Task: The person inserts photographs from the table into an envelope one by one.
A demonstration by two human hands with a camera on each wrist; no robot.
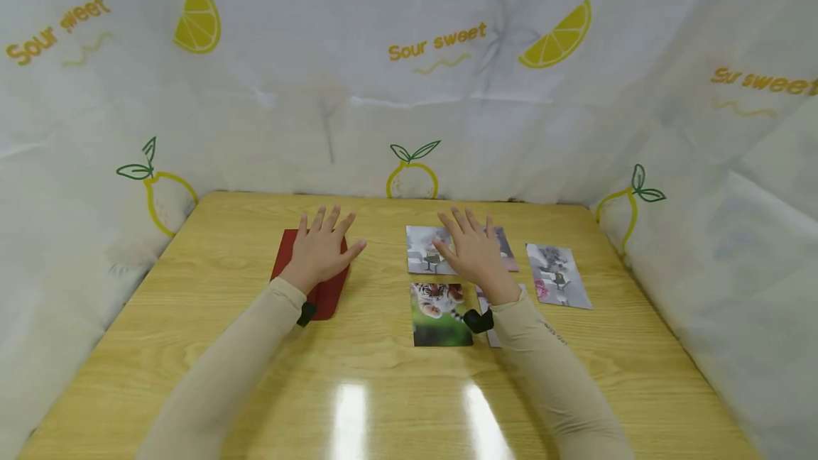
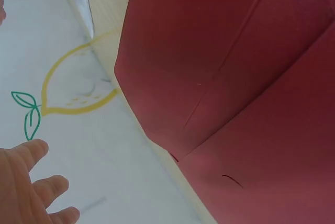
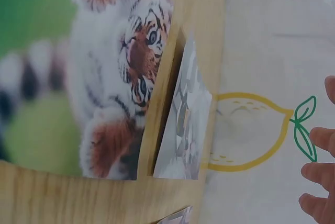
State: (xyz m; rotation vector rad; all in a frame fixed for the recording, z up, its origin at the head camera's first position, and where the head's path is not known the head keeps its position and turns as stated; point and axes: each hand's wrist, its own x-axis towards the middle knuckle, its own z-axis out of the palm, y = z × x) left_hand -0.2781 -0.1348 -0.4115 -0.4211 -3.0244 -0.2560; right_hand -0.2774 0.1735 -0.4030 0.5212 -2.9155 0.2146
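Observation:
My left hand [image 1: 319, 255], fingers spread, is held palm down over a flat red paper folder [image 1: 329, 295]. Creases and a small curved slit show on the red folder [image 2: 235, 103] in the left wrist view. My right hand [image 1: 478, 255] is spread too, over a group of picture cards, holding nothing. A tiger cub card [image 1: 441, 329] lies nearest the wrist; behind it is a grey-toned card [image 1: 422, 241]. Two more cards, one purplish [image 1: 508, 250] and one pale [image 1: 494, 338], are partly hidden by the right hand and wrist.
Farther right on the wooden table [image 1: 383, 389] lies another grey card [image 1: 559, 277] with a pink patch. White cloth [image 1: 287, 126] printed with lemons hangs behind and along both sides of the table.

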